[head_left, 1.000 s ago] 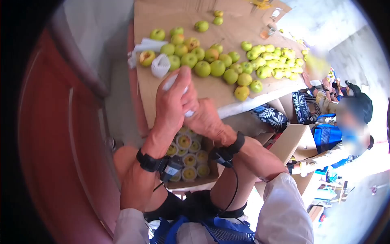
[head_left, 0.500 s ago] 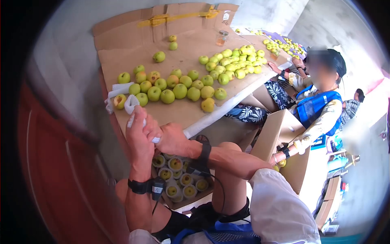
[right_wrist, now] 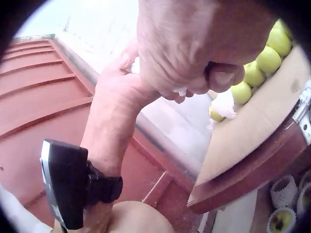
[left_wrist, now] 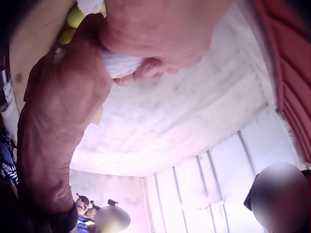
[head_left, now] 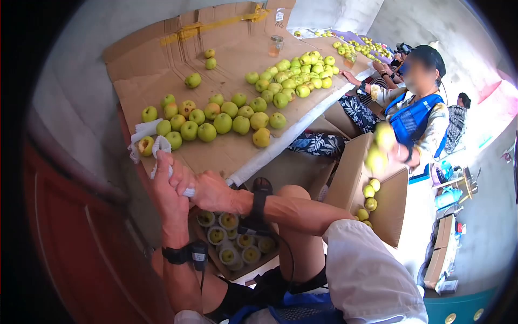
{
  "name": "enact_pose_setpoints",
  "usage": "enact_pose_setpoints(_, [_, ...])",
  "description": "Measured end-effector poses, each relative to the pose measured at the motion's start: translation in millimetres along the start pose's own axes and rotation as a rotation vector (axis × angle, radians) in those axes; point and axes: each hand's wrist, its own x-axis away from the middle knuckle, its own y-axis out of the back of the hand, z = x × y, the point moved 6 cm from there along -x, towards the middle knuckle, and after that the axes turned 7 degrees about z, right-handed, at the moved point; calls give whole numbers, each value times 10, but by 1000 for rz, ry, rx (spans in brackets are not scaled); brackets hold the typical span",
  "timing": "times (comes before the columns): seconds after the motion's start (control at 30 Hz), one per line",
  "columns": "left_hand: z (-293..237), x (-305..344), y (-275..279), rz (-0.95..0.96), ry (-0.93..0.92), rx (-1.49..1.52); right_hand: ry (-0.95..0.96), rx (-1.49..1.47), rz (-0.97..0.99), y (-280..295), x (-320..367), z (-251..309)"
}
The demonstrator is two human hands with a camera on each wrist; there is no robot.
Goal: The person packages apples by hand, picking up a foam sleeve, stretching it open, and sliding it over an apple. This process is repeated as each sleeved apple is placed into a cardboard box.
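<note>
Cardboard-topped counter edge: left hand + right hand both clamped on a white foam net, contents hidden so prob mid-wrap imo, loose green fruit behind, next needs dropping into the box below.

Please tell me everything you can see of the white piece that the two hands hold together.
The white piece is mostly hidden. Only small bits show between the left hand and the right hand, whose fingers curl round it. It looks like soft, white foam. The hands hold it above the box of wrapped fruits, near the table's edge. What it wraps cannot be seen.
</note>
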Motion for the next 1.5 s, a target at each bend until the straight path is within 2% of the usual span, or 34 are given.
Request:
enact_pose_setpoints(0.1, [33, -35, 76, 22, 15, 79, -18, -7, 34, 4, -39, -17])
enact_pose_setpoints(0.23, [12, -52, 126, -1, 6, 15, 21, 14, 111, -22, -96, 22])
enact_pose_setpoints(0.37, [-59, -44, 107, -59, -43, -86, -2, -14, 94, -24, -134, 68])
enact_pose_setpoints(0.43, [-69, -39, 141, -74, -42, -91, 54, 5, 129, -51, -158, 89])
enact_pose_setpoints(0.5, [-81, -56, 142, -13, -47, 13, 57, -32, 118, -46, -174, 91])
enact_pose_setpoints(0.67, [-146, -44, 99, -5, -46, 60, 96, -51, 76, -40, -211, 121])
enact_pose_setpoints(0.83, [-145, -46, 133, -25, -38, 17, 24, -106, 108, -119, -215, 77])
enact_pose_setpoints(0.9, [-127, -38, 146, -42, 9, -12, 16, -129, 124, -114, -215, 106])
enact_pose_setpoints(1.1, [-130, 6, 212, -184, -12, -87, 14, -307, 119, -44, -195, 179])
enact_pose_setpoints(1.17, [-131, 18, 293, -200, -36, -151, 68, -361, 182, -154, -241, 207])
enact_pose_setpoints(1.23, [-241, 30, 363, -220, -59, -224, -5, -370, 229, -229, -296, 144])
enact_pose_setpoints(1.27, [-279, 30, 360, -192, -65, -173, 21, -386, 257, -261, -332, 213])
enact_pose_setpoints(1.3, [-310, 25, 351, -157, -66, -119, -30, -341, 261, -262, -350, 256])
enact_pose_setpoints(1.37, [-427, 48, 400, -213, -100, -140, -75, -305, 281, -232, -357, 354])
enact_pose_setpoints(1.47, [-626, 72, 581, -332, -157, -165, -15, -483, 382, -163, -391, 537])
enact_pose_setpoints(1.5, [-693, 91, 669, -389, -178, -179, 48, -514, 492, -166, -387, 604])
